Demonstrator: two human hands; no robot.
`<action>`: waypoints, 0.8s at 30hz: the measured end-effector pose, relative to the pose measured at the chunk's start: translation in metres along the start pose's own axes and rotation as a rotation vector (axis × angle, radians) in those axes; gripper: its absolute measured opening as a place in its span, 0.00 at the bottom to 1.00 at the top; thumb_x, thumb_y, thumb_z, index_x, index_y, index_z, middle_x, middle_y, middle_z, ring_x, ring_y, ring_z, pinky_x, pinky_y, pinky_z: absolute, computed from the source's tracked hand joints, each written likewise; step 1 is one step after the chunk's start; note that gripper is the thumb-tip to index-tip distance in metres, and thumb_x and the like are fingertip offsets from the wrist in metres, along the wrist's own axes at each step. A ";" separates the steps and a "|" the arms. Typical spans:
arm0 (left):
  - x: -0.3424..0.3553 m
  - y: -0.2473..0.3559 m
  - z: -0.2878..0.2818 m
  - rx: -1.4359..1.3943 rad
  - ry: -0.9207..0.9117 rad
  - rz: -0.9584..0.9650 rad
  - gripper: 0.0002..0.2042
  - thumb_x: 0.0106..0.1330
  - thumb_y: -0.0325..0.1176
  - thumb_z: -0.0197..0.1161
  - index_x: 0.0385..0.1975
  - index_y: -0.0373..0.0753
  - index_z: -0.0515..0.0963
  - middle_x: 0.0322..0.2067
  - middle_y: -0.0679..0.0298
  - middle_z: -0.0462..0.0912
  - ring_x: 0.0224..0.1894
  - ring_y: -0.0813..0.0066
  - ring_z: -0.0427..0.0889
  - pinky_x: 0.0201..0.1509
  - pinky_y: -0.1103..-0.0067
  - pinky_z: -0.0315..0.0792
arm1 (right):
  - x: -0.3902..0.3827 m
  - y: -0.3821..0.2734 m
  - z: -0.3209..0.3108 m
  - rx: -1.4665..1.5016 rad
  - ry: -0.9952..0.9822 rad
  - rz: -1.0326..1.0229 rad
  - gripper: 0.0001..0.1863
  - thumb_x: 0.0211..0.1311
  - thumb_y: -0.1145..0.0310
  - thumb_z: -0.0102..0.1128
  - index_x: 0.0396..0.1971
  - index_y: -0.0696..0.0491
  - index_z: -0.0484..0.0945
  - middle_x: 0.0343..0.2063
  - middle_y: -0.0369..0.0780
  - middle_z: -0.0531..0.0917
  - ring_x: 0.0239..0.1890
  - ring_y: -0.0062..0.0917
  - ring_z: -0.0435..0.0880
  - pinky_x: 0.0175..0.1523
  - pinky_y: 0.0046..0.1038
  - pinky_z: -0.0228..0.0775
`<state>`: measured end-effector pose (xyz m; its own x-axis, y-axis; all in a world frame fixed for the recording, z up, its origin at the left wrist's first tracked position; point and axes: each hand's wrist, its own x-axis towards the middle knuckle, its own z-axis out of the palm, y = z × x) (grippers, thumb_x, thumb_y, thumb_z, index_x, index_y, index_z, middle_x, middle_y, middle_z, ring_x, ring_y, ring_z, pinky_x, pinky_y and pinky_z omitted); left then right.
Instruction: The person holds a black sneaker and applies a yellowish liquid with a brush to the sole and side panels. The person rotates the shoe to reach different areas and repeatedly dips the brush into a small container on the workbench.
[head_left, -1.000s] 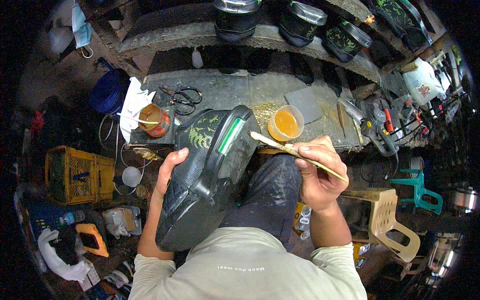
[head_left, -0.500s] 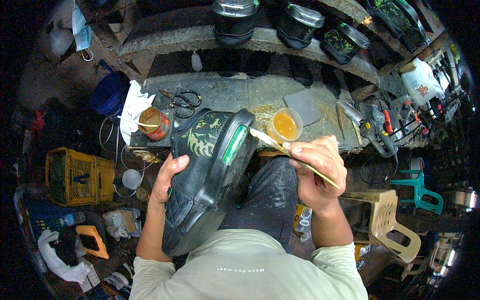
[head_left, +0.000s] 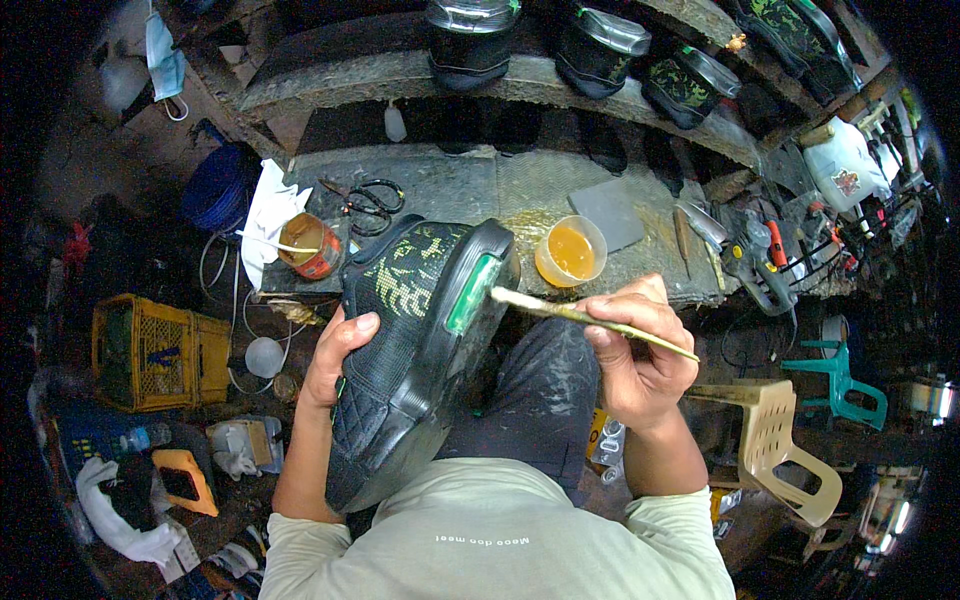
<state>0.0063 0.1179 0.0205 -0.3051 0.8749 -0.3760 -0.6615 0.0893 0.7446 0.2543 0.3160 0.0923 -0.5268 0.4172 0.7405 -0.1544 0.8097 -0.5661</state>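
Over the person's lap, a black shoe (head_left: pixel 395 330) with a yellow-green pattern and a green strip (head_left: pixel 472 295) along its thick sole is held tilted, its upper toward the left and its sole toward the right. On the shoe's left side, the left hand (head_left: pixel 342 358) grips it, partly closed, thumb laid on the upper; its other fingers are mostly hidden behind the shoe. To the right of the shoe, the right hand (head_left: pixel 645 350) pinches a thin brush (head_left: pixel 560 309) between thumb and fingers, closed around the handle. The pale brush tip lies over the sole, just beside the green strip; whether it touches cannot be told.

Beyond the shoe is the tabletop (head_left: pixel 440 180). On it, beyond the shoe and to its right, stands a clear cup (head_left: pixel 599 245) of orange liquid, with a grey square sheet (head_left: pixel 605 213) farther beyond. Beyond the shoe and to its left lie scissors (head_left: pixel 372 208), near an open tin (head_left: pixel 322 264) and white paper (head_left: pixel 272 222). Farther past the shoe, more dark shoes (head_left: pixel 470 40) rest on a shelf (head_left: pixel 540 88). Well to the shoe's left sits a yellow crate (head_left: pixel 150 352); well to its right are a beige chair (head_left: pixel 768 440) and a green chair (head_left: pixel 838 382).
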 end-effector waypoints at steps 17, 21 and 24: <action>-0.004 0.007 0.011 0.039 -0.033 0.046 0.34 0.65 0.41 0.62 0.70 0.33 0.64 0.57 0.53 0.81 0.55 0.65 0.85 0.59 0.70 0.80 | 0.001 -0.004 -0.002 0.024 0.018 0.050 0.13 0.55 0.79 0.73 0.42 0.56 0.85 0.34 0.39 0.90 0.30 0.29 0.84 0.42 0.31 0.68; -0.004 0.008 0.011 0.087 0.000 0.038 0.34 0.65 0.41 0.61 0.69 0.33 0.64 0.57 0.54 0.81 0.54 0.64 0.85 0.60 0.70 0.79 | 0.002 -0.012 -0.003 0.033 -0.057 0.006 0.14 0.54 0.80 0.73 0.42 0.54 0.85 0.34 0.39 0.91 0.29 0.28 0.85 0.42 0.31 0.67; -0.005 0.009 0.013 0.041 -0.032 0.035 0.33 0.65 0.41 0.61 0.69 0.33 0.65 0.56 0.54 0.81 0.54 0.65 0.85 0.60 0.70 0.79 | 0.003 -0.011 -0.003 0.009 -0.036 0.005 0.14 0.54 0.80 0.73 0.42 0.54 0.86 0.34 0.39 0.91 0.31 0.28 0.86 0.42 0.31 0.67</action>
<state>0.0105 0.1209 0.0361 -0.3052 0.8926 -0.3319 -0.6216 0.0774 0.7795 0.2570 0.3099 0.1022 -0.5570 0.4058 0.7246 -0.1596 0.8040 -0.5729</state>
